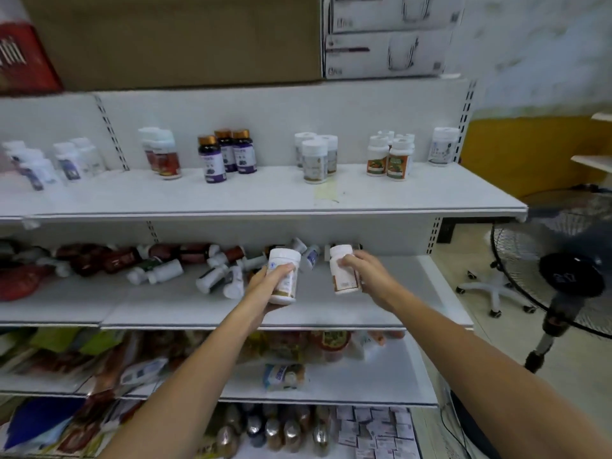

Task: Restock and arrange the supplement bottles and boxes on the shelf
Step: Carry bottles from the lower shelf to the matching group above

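While above the middle shelf [331, 313], left hand [265, 286] and right hand [367, 276] each grip 1 white bottle: left bottle [283, 274], right bottle [342, 273], thumbs at 12 o'clock.

Shelf [414, 193]: white painted metal, matt, scuffed, one yellowed patch. Bottles [314, 160]: smooth white plastic, paper-looking labels. Dark bottles [227, 155]: glossy, gold-toned caps. Carton [172, 38] up top: plain brown cardboard, matt. Fan [563, 270]: dark wire grille, metal by its look.

On the upper shelf [430, 197], bare board is left in front of the standing white bottles [315, 157] and on both sides of them; behind them, passage is blocked by the back panel [281, 111].
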### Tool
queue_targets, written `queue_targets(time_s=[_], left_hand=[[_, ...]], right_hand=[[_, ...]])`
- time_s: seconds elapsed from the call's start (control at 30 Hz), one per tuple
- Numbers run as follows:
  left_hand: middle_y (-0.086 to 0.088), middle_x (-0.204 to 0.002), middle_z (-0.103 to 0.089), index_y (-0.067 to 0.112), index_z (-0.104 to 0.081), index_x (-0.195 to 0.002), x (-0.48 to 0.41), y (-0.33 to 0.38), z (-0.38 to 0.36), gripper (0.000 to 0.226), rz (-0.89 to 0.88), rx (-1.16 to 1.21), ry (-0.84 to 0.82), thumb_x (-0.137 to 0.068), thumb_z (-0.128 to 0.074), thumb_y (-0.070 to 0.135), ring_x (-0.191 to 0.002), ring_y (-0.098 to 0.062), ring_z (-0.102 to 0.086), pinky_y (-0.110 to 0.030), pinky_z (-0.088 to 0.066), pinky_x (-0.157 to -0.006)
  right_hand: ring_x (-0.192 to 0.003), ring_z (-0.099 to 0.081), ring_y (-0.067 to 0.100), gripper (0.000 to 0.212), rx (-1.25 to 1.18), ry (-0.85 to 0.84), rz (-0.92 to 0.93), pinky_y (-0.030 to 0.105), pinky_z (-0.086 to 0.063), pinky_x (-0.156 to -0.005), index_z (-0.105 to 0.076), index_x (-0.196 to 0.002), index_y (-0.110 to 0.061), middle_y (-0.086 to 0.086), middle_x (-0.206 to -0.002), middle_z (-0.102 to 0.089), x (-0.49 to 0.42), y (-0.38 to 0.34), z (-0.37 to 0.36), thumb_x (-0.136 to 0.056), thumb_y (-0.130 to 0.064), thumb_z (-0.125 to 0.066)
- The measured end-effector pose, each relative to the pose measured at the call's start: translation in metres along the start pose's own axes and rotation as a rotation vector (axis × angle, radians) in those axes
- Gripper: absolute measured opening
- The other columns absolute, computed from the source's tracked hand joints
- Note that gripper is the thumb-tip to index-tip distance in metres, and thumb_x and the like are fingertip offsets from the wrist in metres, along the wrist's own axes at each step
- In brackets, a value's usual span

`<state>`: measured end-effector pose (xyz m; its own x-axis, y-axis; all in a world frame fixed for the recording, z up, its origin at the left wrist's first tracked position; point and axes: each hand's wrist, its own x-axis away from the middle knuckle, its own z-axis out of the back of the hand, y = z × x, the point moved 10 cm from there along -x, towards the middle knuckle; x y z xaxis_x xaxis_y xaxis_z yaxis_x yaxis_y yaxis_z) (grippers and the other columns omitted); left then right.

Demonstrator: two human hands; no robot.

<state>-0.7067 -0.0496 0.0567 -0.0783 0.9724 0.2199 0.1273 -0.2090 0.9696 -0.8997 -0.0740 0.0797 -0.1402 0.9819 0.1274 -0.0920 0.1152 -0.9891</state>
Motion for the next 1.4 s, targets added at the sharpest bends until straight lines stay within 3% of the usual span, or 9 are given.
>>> queue_targets(time_s=[0.2,0.37,0.57,0.73,1.0,1.1,1.2,1.3,1.4], left_hand=[[-0.008,-0.080,-0.062,0.012,-0.059,-0.102,0.037,0.042,0.001,0.026,-0.042,0.033,-0.024,-0.091,-0.052,0.034,-0.070,-0.019,-0.059,-0.031,-0.050,-0.065],[-0.003,-0.058,-0.064,0.009,-0.057,-0.091,0.054,0.088,-0.018,0.024,-0.097,0.064,-0.111,-0.092,-0.045,0.031,-0.047,-0.013,-0.061,-0.020,-0.047,-0.046],[-0.012,-0.096,-0.062,0.009,-0.052,-0.115,0.044,0.138,-0.025,0.072,-0.217,-0.079,-0.062,-0.057,-0.073,0.047,-0.078,-0.025,-0.062,-0.035,-0.052,-0.068],[-0.007,-0.100,-0.064,0.019,-0.058,-0.101,0.026,0.163,-0.042,0.028,-0.290,-0.090,-0.067,-0.079,-0.069,0.033,-0.083,-0.019,-0.061,-0.028,-0.050,-0.066],[-0.006,-0.098,-0.063,0.017,-0.058,-0.098,-0.010,0.188,-0.066,0.011,-0.348,-0.023,-0.056,-0.091,-0.052,0.023,-0.088,-0.017,-0.058,-0.030,-0.051,-0.072],[-0.011,-0.098,-0.057,0.014,-0.055,-0.094,-0.024,0.188,-0.072,0.015,-0.270,0.133,-0.064,-0.092,-0.042,0.021,-0.090,-0.023,-0.056,-0.045,-0.050,-0.084],[-0.008,-0.084,-0.060,0.013,-0.056,-0.091,-0.036,0.186,-0.083,0.024,-0.190,0.351,-0.124,-0.091,-0.035,0.025,-0.078,-0.023,-0.058,-0.043,-0.048,-0.077],[-0.004,-0.074,-0.062,0.017,-0.058,-0.088,-0.043,0.188,-0.093,0.021,-0.205,0.264,-0.159,-0.089,-0.040,0.028,-0.067,-0.017,-0.058,-0.031,-0.044,-0.069],[-0.008,-0.099,-0.062,0.017,-0.054,-0.099,-0.058,0.193,-0.091,0.010,-0.303,-0.039,-0.047,-0.090,-0.049,0.017,-0.079,-0.016,-0.057,-0.031,-0.047,-0.071]], right_hand=[[-0.068,-0.063,0.022,0.010,-0.045,-0.081,0.048,0.032,-0.053,-0.061,-0.054,-0.098,-0.015,0.013,-0.089,-0.061,0.031,-0.045,-0.016,-0.090,-0.023,-0.053],[-0.062,-0.058,0.020,0.032,-0.156,-0.093,0.026,0.027,-0.049,-0.054,-0.054,-0.113,-0.011,0.012,-0.088,-0.064,0.044,-0.083,-0.018,-0.095,-0.035,-0.046],[-0.067,-0.057,0.021,0.033,-0.335,-0.146,0.078,0.032,-0.046,-0.062,-0.056,-0.107,-0.010,0.010,-0.084,-0.062,0.040,-0.135,-0.006,-0.094,-0.037,-0.042],[-0.075,-0.057,0.015,0.040,-0.163,-0.145,0.251,0.028,-0.051,-0.062,-0.050,-0.112,-0.012,0.005,-0.090,-0.054,0.015,-0.165,0.019,-0.078,-0.017,-0.072],[-0.089,-0.060,0.023,0.023,-0.146,0.049,0.276,0.040,-0.051,-0.083,-0.056,-0.094,-0.014,0.010,-0.097,-0.063,-0.031,-0.181,0.074,-0.079,0.004,-0.059],[-0.084,-0.057,0.025,0.028,-0.283,0.078,0.229,0.031,-0.053,-0.064,-0.051,-0.102,-0.008,0.013,-0.091,-0.056,-0.049,-0.179,0.090,-0.080,0.009,-0.048],[-0.080,-0.058,0.025,0.031,-0.507,0.018,0.190,0.030,-0.057,-0.064,-0.048,-0.110,-0.007,0.014,-0.088,-0.055,-0.064,-0.176,0.098,-0.083,0.006,-0.043],[-0.076,-0.060,0.022,0.035,-0.498,-0.006,0.195,0.034,-0.057,-0.074,-0.050,-0.117,-0.011,0.009,-0.085,-0.057,-0.078,-0.177,0.105,-0.084,-0.005,-0.061],[-0.094,-0.061,0.029,0.048,-0.342,0.042,0.206,0.047,-0.050,-0.091,-0.053,-0.122,-0.007,0.013,-0.100,-0.061,-0.091,-0.175,0.114,-0.078,-0.004,-0.070]])
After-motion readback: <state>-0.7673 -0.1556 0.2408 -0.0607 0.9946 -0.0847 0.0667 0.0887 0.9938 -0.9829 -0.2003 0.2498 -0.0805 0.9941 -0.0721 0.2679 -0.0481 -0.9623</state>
